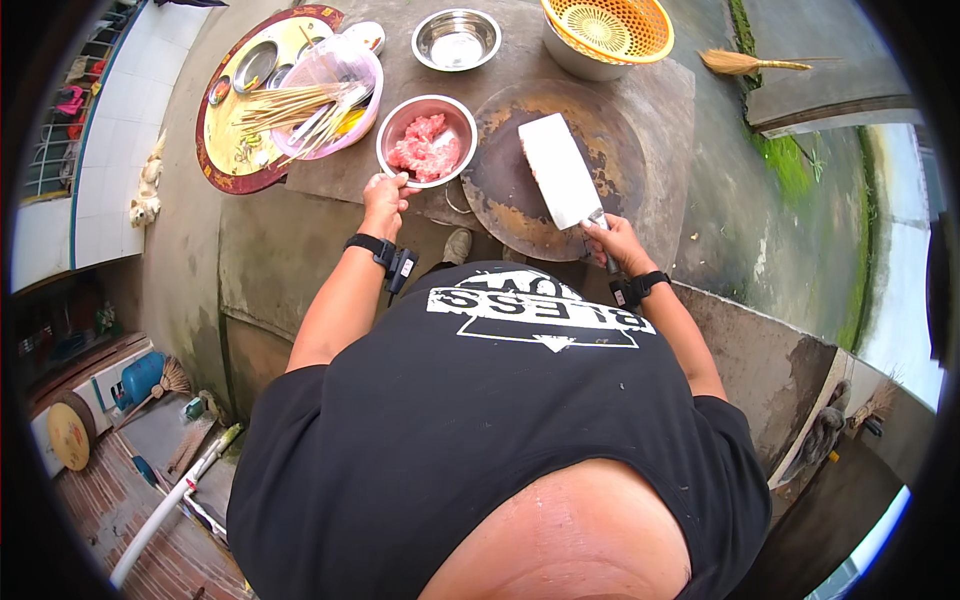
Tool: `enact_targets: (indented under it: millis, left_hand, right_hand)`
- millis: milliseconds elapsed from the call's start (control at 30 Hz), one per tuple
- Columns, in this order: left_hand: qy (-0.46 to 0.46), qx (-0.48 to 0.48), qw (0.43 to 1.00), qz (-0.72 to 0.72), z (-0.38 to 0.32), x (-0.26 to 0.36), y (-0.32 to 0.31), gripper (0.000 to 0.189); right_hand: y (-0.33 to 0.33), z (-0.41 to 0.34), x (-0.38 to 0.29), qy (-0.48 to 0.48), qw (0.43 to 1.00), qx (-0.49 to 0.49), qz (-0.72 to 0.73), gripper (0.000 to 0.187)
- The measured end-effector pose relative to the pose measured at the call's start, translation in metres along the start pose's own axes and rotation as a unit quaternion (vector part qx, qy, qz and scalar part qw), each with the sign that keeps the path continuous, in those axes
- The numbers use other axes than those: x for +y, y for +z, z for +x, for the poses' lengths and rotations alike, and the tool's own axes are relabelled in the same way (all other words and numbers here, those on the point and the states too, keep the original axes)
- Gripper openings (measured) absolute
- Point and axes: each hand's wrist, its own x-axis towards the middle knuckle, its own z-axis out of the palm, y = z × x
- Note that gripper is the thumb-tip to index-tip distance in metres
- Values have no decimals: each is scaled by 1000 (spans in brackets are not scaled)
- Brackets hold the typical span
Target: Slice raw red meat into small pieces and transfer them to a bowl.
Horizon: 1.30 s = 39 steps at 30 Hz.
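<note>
My left hand (386, 202) grips the near rim of a stainless steel bowl (470, 150). Pink minced meat (424, 150) lies inside it, mostly toward the left and near side. In my right hand (619, 244) is the handle of a cleaver (559, 169). Its broad, pale blade points away from me, over a round, dark, worn chopping board (502, 202). Bits of pink meat cling along the blade's left edge. Bowl and board are close together, the bowl on the board's left.
An empty metal bowl (456, 37) stands farther back, left of an orange plastic colander (607, 26) in a larger basin. At left, a pink basin (367, 124) holds wooden chopsticks (289, 105) beside a round tray (214, 142) with small dishes. A broom (739, 62) lies beyond the concrete slab (667, 150).
</note>
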Motion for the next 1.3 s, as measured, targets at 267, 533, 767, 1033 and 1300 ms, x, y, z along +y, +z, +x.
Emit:
enact_targets:
  millis: [267, 533, 767, 1033, 1300]
  left_hand:
    - [24, -137, 987, 77, 13, 2, 88, 12]
    - [-9, -190, 972, 137, 9, -25, 136, 19]
    - [131, -262, 934, 202, -26, -19, 129, 27]
    - [-23, -382, 899, 210, -53, -2, 151, 25]
    - [-119, -385, 899, 172, -50, 2, 156, 16]
  right_hand:
    - [2, -57, -2, -36, 986, 131, 93, 21]
    - [32, -76, -13, -53, 979, 157, 123, 22]
    - [51, -70, -28, -52, 973, 178, 140, 22]
    - [68, -61, -31, -69, 977, 158, 128, 22]
    - [74, -65, -31, -66, 975, 165, 130, 21]
